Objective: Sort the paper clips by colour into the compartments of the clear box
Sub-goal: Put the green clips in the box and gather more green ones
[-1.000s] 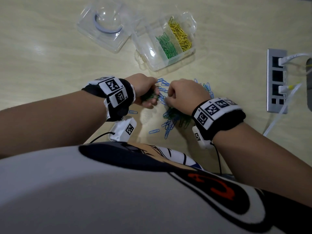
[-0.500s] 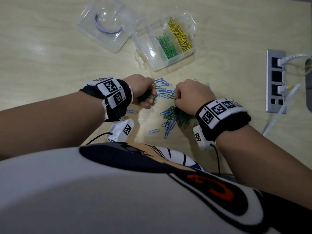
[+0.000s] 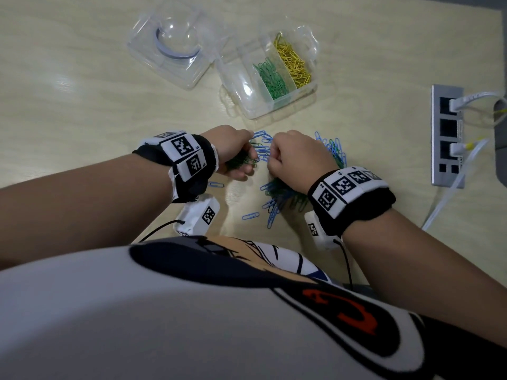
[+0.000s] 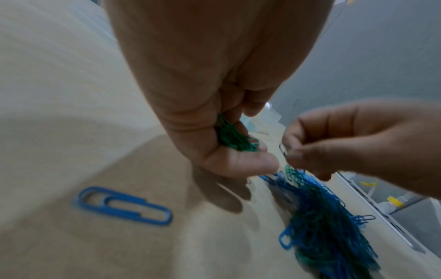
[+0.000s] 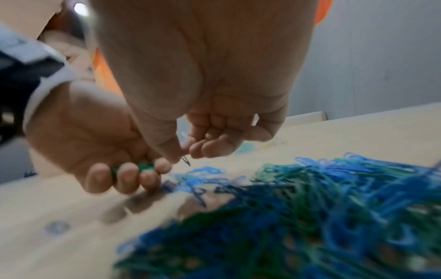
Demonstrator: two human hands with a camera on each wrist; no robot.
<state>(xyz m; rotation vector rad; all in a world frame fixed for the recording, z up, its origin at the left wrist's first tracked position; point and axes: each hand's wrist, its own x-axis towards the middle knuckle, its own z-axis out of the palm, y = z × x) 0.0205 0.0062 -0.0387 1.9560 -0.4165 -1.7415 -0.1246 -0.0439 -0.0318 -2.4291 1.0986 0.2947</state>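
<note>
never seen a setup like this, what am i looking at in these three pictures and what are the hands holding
No machine here: a person sorts paper clips with bare hands, wearing cameras. One picture comes from a head camera looking down at the table; the other two come from cameras strapped to each wrist, looking along the hand.

On the table lies a mixed pile of blue and green clips, with a few stray blue ones beside it. Further back stands the clear box, with green clips in its middle compartment, yellow ones in the next, and one empty. Its lid lies beside it.

The left hand grips a bunch of green clips. The right hand pinches a single clip just above the pile; its colour is hard to tell.
</note>
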